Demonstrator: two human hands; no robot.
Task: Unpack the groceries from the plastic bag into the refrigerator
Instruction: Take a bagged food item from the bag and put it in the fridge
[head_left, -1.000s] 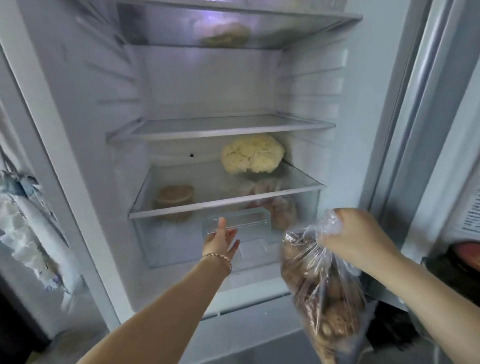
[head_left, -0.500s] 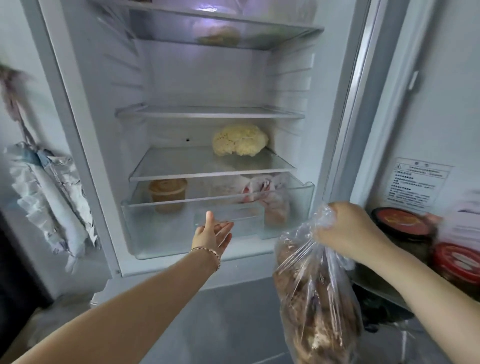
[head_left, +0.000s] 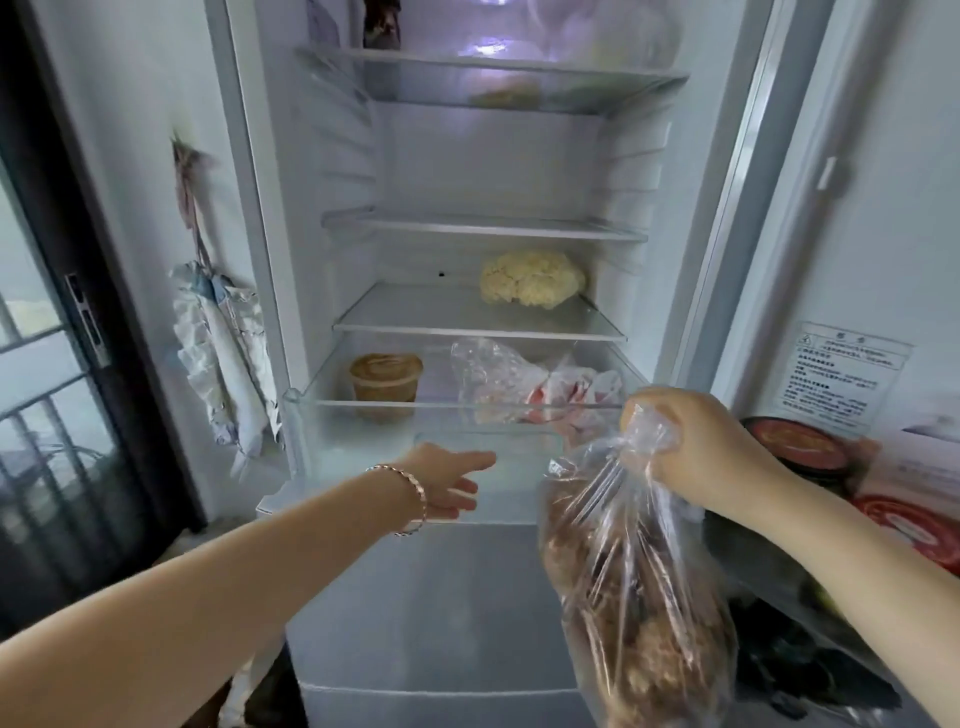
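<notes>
In the white refrigerator (head_left: 493, 161), a pale cauliflower (head_left: 532, 278) is stored above the clear drawer (head_left: 363, 447); right grip (head_left: 696, 447) clamps the full clear plastic bag (head_left: 639, 613); left grip (head_left: 447, 480) apart, empty.

Open fridge (head_left: 291, 218) at frame centre, cauliflower (head_left: 531, 278) on a middle shelf, clear drawer (head_left: 363, 441) reached for by left hand (head_left: 447, 480), bag (head_left: 634, 587) gripped by right hand (head_left: 696, 452) at lower right

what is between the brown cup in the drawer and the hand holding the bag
A crumpled clear bag with something red and white inside lies in the drawer between the brown cup and the right hand, in the head view.
</notes>
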